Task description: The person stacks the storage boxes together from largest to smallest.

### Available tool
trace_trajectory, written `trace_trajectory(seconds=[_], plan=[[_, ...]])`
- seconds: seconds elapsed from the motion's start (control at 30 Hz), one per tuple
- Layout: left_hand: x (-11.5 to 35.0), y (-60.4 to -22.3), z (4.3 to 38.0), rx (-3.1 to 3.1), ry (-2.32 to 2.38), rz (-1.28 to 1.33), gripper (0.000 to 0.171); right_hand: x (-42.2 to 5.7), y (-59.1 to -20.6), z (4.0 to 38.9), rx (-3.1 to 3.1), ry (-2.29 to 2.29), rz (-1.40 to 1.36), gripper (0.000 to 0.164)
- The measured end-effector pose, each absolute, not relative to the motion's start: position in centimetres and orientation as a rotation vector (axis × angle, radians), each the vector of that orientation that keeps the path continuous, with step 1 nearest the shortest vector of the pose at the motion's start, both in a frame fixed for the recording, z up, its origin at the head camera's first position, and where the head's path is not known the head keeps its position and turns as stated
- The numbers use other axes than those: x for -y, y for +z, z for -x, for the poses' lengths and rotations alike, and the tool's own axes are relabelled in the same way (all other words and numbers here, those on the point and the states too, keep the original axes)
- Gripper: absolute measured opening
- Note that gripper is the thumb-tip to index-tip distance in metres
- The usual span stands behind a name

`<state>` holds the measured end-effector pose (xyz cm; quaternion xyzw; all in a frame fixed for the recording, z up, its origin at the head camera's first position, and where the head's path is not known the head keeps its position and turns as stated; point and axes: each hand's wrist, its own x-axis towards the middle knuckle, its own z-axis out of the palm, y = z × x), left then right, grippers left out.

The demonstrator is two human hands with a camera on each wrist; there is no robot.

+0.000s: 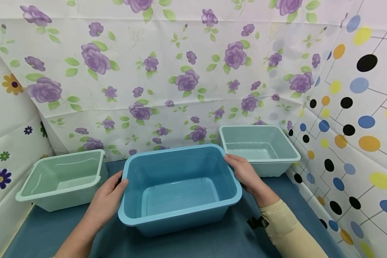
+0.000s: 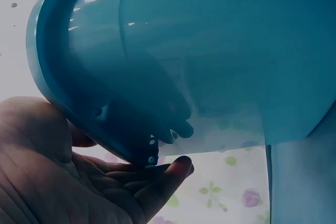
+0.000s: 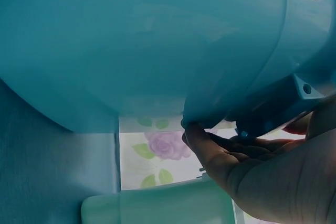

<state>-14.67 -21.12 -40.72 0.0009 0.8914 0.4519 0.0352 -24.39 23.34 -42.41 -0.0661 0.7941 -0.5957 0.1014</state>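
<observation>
A blue tub (image 1: 180, 195) spans the space between two hands, its long axis running from left hand (image 1: 104, 202) to right hand (image 1: 246, 176), neither nearer. Both grip its short ends, fingers clamped on the rim, with fingertips beneath the lip. Pale green tubs flank it: one left (image 1: 69, 197), one behind at right (image 1: 272, 167).

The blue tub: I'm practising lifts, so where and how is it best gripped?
Probably hold the blue tub by its rim at both short ends, one hand coming from each side, fingers under, thumbs over. The rim flares outward and the opening faces up; the left hand and right hand hold it at those ends.
</observation>
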Motion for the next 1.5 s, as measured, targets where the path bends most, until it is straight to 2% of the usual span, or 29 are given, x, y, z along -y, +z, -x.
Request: trace_trajectory(seconds=[0.83,1.5], plan=[[20.7,-38.9,15.4,-2.868,1.179,-0.062,0.076,-23.9,-42.1,24.5,-2.418,-1.678,0.233,0.065],[20.2,-37.2,15.9,-2.956,1.103,-0.159,0.083,-24.6,-41.8,24.2,-2.415,-1.71,0.278,0.063]])
